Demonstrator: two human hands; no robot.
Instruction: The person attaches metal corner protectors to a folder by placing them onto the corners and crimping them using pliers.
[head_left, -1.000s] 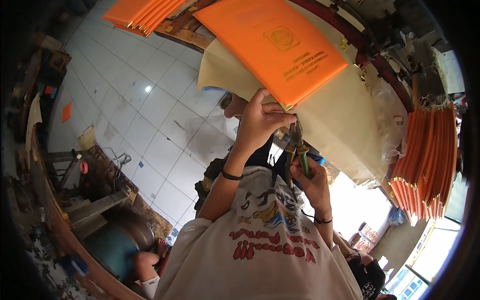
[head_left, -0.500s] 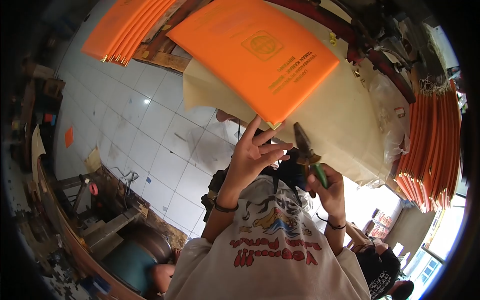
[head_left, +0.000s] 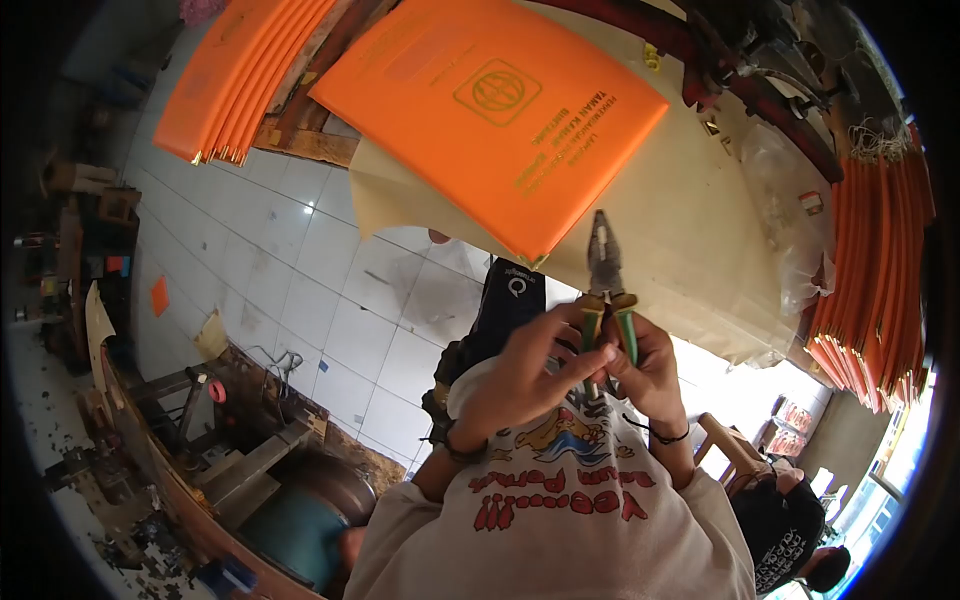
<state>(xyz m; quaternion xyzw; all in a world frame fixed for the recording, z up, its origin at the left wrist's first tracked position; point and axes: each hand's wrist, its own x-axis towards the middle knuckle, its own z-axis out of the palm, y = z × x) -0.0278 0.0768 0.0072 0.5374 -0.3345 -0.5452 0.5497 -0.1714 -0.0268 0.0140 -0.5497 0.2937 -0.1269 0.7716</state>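
Note:
In front of my shirt, a pair of pliers (head_left: 604,258) with green and yellow handles points away from me, its jaws near the folder's edge. My right hand (head_left: 652,378) is closed round the right handle. My left hand (head_left: 530,368) is closed at the left handle, its thumb close to the right fingers; some of its fingertips are hidden. Just beyond lies an orange folder (head_left: 450,140) with gold lettering and a round emblem. A small gold metal corner (head_left: 540,263) sits on its nearest tip, which neither hand touches.
Brown paper (head_left: 690,260) covers the worktable. Stacked orange folders (head_left: 235,80) lie at the upper left, and a tied bundle (head_left: 870,270) stands at the right. Plastic bags (head_left: 785,220) and loose metal corners (head_left: 712,127) lie nearby. Another person (head_left: 775,525) is at the lower right.
My left hand has left the folder's corner and come back to the pliers, closing on a handle. The pliers have turned more upright, now held in both hands.

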